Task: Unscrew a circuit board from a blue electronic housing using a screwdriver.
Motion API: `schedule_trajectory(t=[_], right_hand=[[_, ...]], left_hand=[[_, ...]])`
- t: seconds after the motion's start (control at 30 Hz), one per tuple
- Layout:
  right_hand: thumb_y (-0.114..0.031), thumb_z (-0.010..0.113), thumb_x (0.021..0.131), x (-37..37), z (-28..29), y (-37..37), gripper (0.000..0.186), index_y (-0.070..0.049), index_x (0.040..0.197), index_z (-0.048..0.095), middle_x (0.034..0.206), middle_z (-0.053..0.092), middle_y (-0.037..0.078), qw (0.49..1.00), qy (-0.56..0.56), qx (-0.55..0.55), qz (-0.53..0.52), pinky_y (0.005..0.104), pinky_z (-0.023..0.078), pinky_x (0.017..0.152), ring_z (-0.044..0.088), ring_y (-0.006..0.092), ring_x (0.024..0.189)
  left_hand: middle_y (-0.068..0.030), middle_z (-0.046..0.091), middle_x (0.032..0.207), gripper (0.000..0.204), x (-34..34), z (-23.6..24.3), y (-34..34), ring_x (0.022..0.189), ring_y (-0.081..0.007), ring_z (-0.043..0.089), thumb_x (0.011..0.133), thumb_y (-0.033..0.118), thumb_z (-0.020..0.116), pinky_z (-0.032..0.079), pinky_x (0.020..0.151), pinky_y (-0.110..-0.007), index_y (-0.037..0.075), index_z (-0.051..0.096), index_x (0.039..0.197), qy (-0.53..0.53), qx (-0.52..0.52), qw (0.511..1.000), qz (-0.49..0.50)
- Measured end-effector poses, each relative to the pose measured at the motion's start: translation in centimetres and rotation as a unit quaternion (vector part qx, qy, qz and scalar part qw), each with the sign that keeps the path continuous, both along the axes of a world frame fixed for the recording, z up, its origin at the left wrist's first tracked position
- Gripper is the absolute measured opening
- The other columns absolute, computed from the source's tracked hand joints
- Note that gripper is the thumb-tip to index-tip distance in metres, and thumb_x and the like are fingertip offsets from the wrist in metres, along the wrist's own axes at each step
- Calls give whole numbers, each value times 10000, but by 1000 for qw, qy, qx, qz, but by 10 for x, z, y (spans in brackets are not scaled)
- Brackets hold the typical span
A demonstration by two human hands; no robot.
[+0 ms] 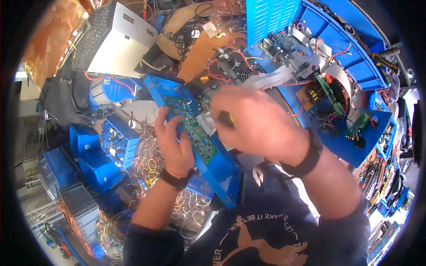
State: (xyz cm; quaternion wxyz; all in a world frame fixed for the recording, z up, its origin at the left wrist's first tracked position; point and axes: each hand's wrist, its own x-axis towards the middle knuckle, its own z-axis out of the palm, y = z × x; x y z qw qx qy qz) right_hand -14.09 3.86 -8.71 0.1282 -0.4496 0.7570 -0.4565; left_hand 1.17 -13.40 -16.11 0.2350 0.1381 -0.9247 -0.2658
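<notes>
Right hand (257, 124), nearest the camera, curls its grip around a black-and-yellow handle (227, 118), just right of the green circuit board (204, 147). Long axis running upper left to lower right, the board lies in a blue metal chassis (222, 176); the left hand (175, 148), fingers apart, overlaps the board's left edge.

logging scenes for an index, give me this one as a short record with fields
left hand: fingers spread at the green circuit board; exact contact unclear
right hand: closed around a black and yellow object, mostly hidden in the fist
board position: in a shallow blue metal tray, set slantwise
beyond the right hand: pale ribbon cables and a fan
left side: wire tangle, blue bins
upper left: pale metal case
wrists: dark band on each
</notes>
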Motion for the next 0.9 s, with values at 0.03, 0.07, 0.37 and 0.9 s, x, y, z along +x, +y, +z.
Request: schedule_trajectory(t=[0.03,0.07,0.37,0.9], right_hand=[[-68,609,743,-3,-1,-6,53,-32,782,610,821,632,166,1000,17,-13,0,458,513,726,633,373,815],[-68,609,743,-4,-5,-12,53,-32,782,610,821,632,166,1000,21,-13,2,458,513,726,633,373,815],[-103,656,751,-4,-26,-44,106,-46,834,621,851,636,144,999,6,-6,33,441,499,772,626,356,860],[-112,594,785,23,-14,-82,172,-9,919,621,889,620,172,982,19,94,162,446,531,686,631,359,841]], left_hand=[[-268,401,1391,373,-1,1,1,1326,-438,361,784,26,484,286,1104,-495,-9,575,1145,3,4,1000,-6],[-268,401,1391,373,0,1,2,1326,-438,361,784,26,484,286,1104,-495,-9,575,1145,7,4,1000,-4],[-274,400,1385,392,-1,0,-1,1320,-456,363,756,20,500,281,1108,-502,-6,580,1138,8,11,1000,-5],[-283,400,1395,437,4,-13,-13,1318,-438,372,885,202,550,270,1109,-498,-41,509,1245,-12,44,999,-29]])
